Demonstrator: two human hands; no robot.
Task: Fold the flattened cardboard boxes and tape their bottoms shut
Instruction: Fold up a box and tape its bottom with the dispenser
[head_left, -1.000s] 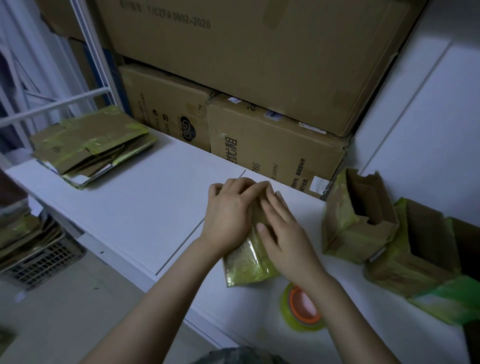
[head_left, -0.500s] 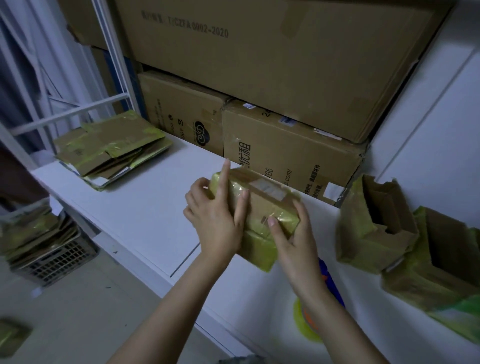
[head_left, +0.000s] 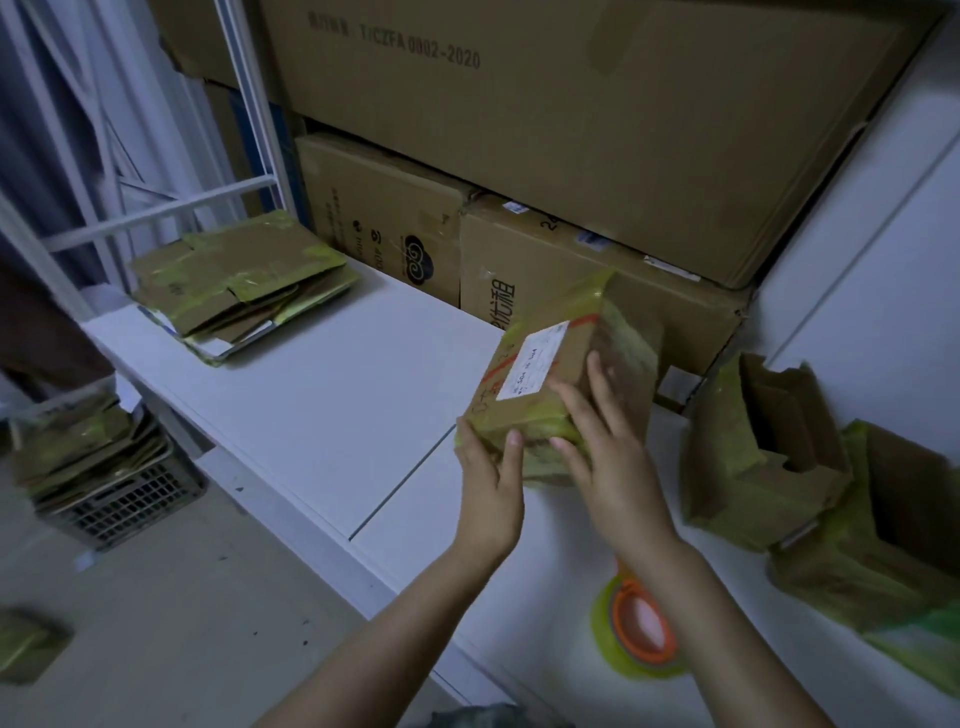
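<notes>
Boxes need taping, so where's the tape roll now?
In the head view, the tape roll lies flat on the white table at lower right, beneath the right forearm, left of the open boxes.

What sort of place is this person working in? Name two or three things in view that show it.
Probably a stockroom or packing area: large cardboard cartons stacked at the back, a pile of flattened boxes on the white table, and a roll of tape lying on it too.
</notes>
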